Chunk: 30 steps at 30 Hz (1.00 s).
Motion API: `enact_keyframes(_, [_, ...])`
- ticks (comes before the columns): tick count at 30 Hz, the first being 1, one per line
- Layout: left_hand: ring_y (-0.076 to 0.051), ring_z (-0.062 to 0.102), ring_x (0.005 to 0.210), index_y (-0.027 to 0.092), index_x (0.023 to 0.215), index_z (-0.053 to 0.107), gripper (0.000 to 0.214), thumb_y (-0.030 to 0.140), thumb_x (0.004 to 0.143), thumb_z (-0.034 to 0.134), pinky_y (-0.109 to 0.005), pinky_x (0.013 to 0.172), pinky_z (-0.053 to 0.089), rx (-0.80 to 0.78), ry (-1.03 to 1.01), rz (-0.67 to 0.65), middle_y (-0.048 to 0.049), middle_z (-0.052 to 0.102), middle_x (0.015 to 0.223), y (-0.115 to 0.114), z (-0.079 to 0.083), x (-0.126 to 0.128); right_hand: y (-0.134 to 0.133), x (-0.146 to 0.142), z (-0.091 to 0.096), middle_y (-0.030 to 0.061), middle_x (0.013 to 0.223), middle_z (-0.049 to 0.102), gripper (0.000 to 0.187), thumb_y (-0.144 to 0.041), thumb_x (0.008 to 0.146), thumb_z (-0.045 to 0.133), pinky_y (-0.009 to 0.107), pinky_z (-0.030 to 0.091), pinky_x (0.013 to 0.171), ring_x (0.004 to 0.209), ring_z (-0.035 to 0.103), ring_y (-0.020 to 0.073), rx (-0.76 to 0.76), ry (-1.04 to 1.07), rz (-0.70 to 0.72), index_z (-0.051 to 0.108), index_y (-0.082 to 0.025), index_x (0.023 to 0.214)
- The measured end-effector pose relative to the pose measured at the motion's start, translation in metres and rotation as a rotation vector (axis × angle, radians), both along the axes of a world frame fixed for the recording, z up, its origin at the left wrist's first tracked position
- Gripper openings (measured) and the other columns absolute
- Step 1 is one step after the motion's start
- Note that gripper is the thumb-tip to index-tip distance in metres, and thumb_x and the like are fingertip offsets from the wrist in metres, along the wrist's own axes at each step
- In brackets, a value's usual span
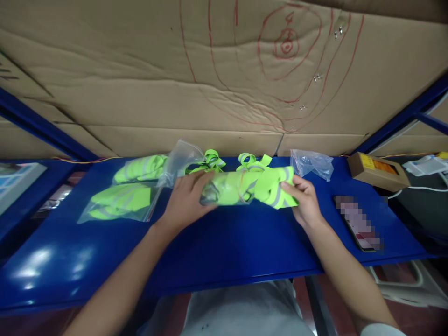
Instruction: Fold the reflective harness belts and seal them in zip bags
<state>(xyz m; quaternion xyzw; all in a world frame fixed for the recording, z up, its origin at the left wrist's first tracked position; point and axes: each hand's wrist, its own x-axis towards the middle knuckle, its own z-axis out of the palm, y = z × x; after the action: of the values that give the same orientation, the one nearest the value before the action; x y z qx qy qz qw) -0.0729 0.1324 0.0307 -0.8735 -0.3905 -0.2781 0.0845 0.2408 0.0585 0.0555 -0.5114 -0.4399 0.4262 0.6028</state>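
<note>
A folded neon-green reflective vest [259,185] lies across the blue table [224,247], its left end inside a clear plastic bag [213,190]. My left hand [185,200] is closed on the bag's left end. At the vest's right end, my right hand [305,201] pinches the fabric with its grey reflective strip. Loose green straps [210,161] and more straps [252,161] lie just behind the vest.
Two bagged green vests [121,200] [142,169] lie at the left. An empty clear bag [312,163] sits at the back right, beside a small cardboard box [378,171]. A phone [359,223] rests right of my hand. Cardboard sheets [175,70] wall the back.
</note>
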Motion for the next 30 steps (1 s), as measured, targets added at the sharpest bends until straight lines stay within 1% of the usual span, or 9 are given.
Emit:
enact_keyframes(2, [-0.038, 0.061, 0.123, 0.02, 0.144, 0.053, 0.069, 0.048, 0.084, 0.075, -0.051, 0.105, 0.048, -0.015, -0.068, 0.085, -0.0164, 0.064, 0.134, 0.012, 0.003, -0.013, 0.004, 0.009, 0.003, 0.0028, 0.083, 0.068, 0.035, -0.053, 0.078, 0.08, 0.029, 0.045, 0.059, 0.066, 0.058, 0.0164, 0.011, 0.051, -0.099, 0.068, -0.023, 0.09])
enact_keyframes(5, [-0.036, 0.063, 0.119, 0.015, 0.139, 0.057, 0.066, 0.046, 0.083, 0.075, -0.052, 0.105, 0.049, -0.054, -0.237, 0.248, -0.0157, 0.066, 0.13, 0.024, 0.014, -0.028, 0.012, 0.018, 0.004, 0.0038, 0.082, 0.066, 0.035, -0.056, 0.084, 0.073, 0.029, 0.039, 0.049, 0.059, 0.051, 0.0151, -0.006, 0.021, -0.172, 0.066, -0.023, 0.094])
enact_keyframes(10, [-0.029, 0.066, 0.109, 0.013, 0.134, 0.06, 0.054, 0.036, 0.086, 0.07, -0.049, 0.103, 0.051, -0.024, -0.445, 0.502, -0.0104, 0.068, 0.119, 0.029, 0.031, -0.051, 0.022, 0.028, -0.004, 0.0016, 0.076, 0.06, 0.039, -0.059, 0.087, 0.072, 0.026, 0.035, 0.042, 0.052, 0.043, 0.0102, -0.009, 0.01, -0.172, 0.063, -0.022, 0.097])
enact_keyframes(14, [-0.029, 0.062, 0.118, 0.006, 0.13, 0.057, 0.05, 0.036, 0.09, 0.064, -0.049, 0.106, 0.05, 0.059, -0.58, 0.601, -0.0139, 0.064, 0.126, 0.036, 0.03, -0.064, 0.025, 0.028, -0.011, 0.0025, 0.08, 0.064, 0.044, -0.063, 0.086, 0.073, 0.025, 0.05, 0.051, 0.06, 0.056, 0.0117, -0.091, 0.034, -0.054, 0.065, -0.02, 0.093])
enact_keyframes(17, [-0.027, 0.062, 0.116, 0.008, 0.135, 0.051, 0.053, 0.048, 0.101, 0.052, -0.049, 0.103, 0.052, -0.012, -0.676, 0.59, -0.0111, 0.063, 0.129, 0.037, 0.027, -0.064, 0.023, 0.021, -0.017, 0.0074, 0.106, 0.071, 0.055, -0.068, 0.09, 0.066, 0.034, 0.062, 0.071, 0.08, 0.07, 0.0183, -0.137, -0.035, 0.056, 0.066, -0.022, 0.119])
enact_keyframes(21, [-0.034, 0.052, 0.137, 0.016, 0.133, 0.059, 0.055, 0.059, 0.101, 0.046, -0.062, 0.114, 0.037, -0.189, -0.541, 0.616, -0.0078, 0.061, 0.138, 0.034, 0.031, -0.061, 0.017, 0.012, -0.023, 0.0171, 0.139, 0.059, 0.078, -0.065, 0.096, 0.058, 0.048, 0.061, 0.092, 0.103, 0.07, 0.0258, 0.045, -0.444, -0.135, 0.039, -0.021, 0.157])
enact_keyframes(23, [-0.038, 0.046, 0.143, 0.018, 0.125, 0.066, 0.051, 0.058, 0.098, 0.049, -0.07, 0.116, 0.028, -0.277, -0.403, 0.651, -0.0101, 0.062, 0.139, 0.034, 0.032, -0.06, 0.013, 0.01, -0.024, 0.0205, 0.145, 0.052, 0.077, -0.06, 0.099, 0.056, 0.052, 0.056, 0.102, 0.115, 0.065, 0.029, 0.191, -0.688, -0.222, 0.032, -0.02, 0.161])
enact_keyframes(25, [-0.039, 0.051, 0.139, 0.022, 0.118, 0.07, 0.045, 0.056, 0.095, 0.051, -0.071, 0.114, 0.03, -0.381, -0.331, 0.612, -0.0105, 0.066, 0.135, 0.036, 0.029, -0.058, 0.011, 0.009, -0.025, 0.0215, 0.148, 0.047, 0.072, -0.055, 0.101, 0.053, 0.054, 0.052, 0.105, 0.122, 0.061, 0.0307, 0.279, -0.833, -0.247, 0.031, -0.021, 0.161])
enact_keyframes(30, [-0.035, 0.068, 0.11, 0.021, 0.111, 0.072, 0.049, 0.061, 0.085, 0.058, -0.053, 0.099, 0.051, -0.633, -0.306, 0.489, -0.0096, 0.075, 0.11, 0.044, 0.016, -0.052, 0.009, 0.005, -0.026, 0.0203, 0.152, 0.042, 0.068, -0.053, 0.103, 0.05, 0.058, 0.046, 0.112, 0.129, 0.055, 0.0316, 0.266, -0.923, -0.212, 0.03, -0.022, 0.16])
